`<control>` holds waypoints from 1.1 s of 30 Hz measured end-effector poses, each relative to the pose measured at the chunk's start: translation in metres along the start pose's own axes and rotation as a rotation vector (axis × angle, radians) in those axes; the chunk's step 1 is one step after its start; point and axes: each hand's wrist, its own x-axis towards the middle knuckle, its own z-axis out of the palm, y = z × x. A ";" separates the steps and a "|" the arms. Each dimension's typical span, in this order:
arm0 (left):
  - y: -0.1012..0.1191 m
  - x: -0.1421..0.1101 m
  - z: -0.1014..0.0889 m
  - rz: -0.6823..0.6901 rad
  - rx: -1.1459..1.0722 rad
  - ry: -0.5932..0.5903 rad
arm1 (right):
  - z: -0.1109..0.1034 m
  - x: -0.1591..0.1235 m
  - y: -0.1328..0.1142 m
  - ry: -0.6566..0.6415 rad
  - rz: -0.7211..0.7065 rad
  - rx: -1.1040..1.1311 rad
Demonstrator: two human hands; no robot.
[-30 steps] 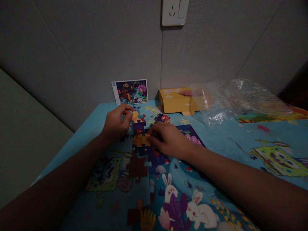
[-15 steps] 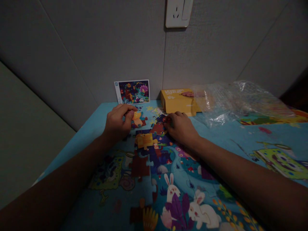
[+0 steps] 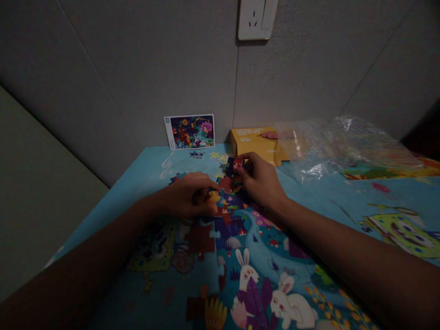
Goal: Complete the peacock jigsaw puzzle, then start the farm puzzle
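My left hand (image 3: 190,195) is closed on an orange puzzle piece (image 3: 213,200) at the left edge of the joined puzzle (image 3: 254,243). Part of that piece is hidden by the fingers. Pinched in my right hand (image 3: 259,178) is a dark puzzle piece with a red patch (image 3: 238,164), tilted up off the table beyond the joined part. A reddish-brown piece (image 3: 225,184) lies between the two hands. Close by my left forearm, brown pieces (image 3: 200,237) run along the puzzle's ragged left side.
A picture card (image 3: 192,131) leans against the wall, with a loose piece (image 3: 197,155) before it. At the back stand a yellow box (image 3: 256,144) and crumpled clear plastic (image 3: 319,146). A blue cartoon-print cloth (image 3: 134,172) covers the table. Above is a wall socket (image 3: 256,20).
My left hand has come nearer and to the right, bringing the orange piece to the puzzle's edge. My right hand moved from the joined part to the dark red-patched piece and raised it.
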 end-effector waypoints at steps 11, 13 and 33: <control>-0.010 0.004 0.006 -0.101 0.056 0.282 | 0.010 -0.011 -0.002 -0.308 -0.123 0.476; -0.006 0.004 0.006 -0.137 0.005 0.307 | 0.010 -0.012 -0.003 -0.349 -0.106 0.492; -0.007 0.003 0.005 -0.161 -0.022 0.301 | 0.010 -0.013 -0.005 -0.319 -0.017 0.469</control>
